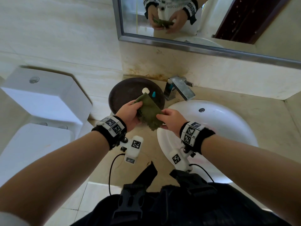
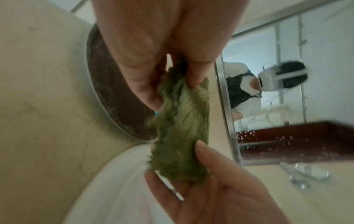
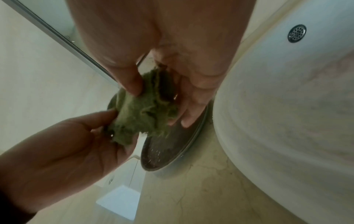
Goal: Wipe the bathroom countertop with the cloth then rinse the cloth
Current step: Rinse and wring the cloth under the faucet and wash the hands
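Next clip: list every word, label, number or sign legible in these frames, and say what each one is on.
"MOD...": partial print on the white garment reflected in the mirror; the remaining letters are too blurred to read.
Left wrist band: square black-and-white coded markers, with tiny characters beside them too small to read.
Right wrist band: the same kind of markers, small characters unreadable.
Wrist views: no legible text.
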Available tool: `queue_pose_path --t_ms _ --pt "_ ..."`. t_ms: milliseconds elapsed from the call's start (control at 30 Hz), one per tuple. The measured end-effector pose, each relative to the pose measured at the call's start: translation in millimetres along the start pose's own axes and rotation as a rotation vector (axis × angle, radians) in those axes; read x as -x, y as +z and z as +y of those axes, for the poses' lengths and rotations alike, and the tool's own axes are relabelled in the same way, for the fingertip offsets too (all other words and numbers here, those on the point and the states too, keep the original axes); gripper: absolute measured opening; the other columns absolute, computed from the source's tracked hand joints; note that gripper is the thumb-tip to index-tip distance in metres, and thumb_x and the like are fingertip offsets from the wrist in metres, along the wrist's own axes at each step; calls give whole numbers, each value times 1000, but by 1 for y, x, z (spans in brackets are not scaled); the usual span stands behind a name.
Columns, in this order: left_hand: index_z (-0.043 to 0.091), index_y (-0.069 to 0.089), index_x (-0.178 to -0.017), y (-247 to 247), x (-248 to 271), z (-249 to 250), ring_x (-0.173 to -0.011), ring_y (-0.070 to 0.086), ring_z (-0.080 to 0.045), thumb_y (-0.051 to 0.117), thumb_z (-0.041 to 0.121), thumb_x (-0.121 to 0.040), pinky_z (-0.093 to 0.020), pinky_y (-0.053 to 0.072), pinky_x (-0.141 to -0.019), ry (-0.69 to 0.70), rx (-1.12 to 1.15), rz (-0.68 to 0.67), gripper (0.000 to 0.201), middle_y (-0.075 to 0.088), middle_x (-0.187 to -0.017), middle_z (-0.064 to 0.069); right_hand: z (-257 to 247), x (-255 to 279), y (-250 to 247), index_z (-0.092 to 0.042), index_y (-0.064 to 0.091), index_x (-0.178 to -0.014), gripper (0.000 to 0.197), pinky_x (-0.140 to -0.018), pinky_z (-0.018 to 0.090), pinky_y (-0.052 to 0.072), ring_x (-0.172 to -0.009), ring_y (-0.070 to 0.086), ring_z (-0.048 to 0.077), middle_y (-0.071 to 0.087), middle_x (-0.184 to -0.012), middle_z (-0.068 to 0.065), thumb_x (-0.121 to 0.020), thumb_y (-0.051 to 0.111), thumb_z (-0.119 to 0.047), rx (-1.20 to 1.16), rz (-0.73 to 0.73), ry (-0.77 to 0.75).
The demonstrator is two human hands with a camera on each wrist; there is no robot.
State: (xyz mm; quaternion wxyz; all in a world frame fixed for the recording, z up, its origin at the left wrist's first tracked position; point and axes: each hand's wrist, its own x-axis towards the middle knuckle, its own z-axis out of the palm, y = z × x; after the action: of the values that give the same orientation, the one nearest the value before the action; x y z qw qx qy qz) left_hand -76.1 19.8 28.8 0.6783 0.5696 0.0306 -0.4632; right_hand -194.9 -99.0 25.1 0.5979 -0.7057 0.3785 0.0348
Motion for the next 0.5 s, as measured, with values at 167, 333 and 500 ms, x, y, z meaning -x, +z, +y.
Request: queue_pose_path --t_ms 167,333,500 --pt "12 68 -90 -31 -16 -3 -71 61 -24 67 14 -86 -31 52 -63 55 -475 171 4 69 -90 -17 -2 -16 4 -17 53 -108 24 -76 48 60 -101 62 30 60 -112 10 -88 66 -21 -6 110 53" --pt "16 59 -106 -44 -30 -2 -76 63 -17 70 11 -78 -31 56 -71 156 -742 274 30 66 -89 -2 -1 -41 8 -22 51 -106 28 -82 40 58 -96 62 24 62 -109 8 -84 67 -19 217 201 -8" --pt "17 47 -122 -44 -49 4 -83 61 -16 67 20 -81 -31 53 -73 207 -915 317 46 61 -97 0 -7 -64 12 -19 50 -122 41 -88 33 52 -104 61 23 62 -116 5 -84 68 -19 324 237 -51"
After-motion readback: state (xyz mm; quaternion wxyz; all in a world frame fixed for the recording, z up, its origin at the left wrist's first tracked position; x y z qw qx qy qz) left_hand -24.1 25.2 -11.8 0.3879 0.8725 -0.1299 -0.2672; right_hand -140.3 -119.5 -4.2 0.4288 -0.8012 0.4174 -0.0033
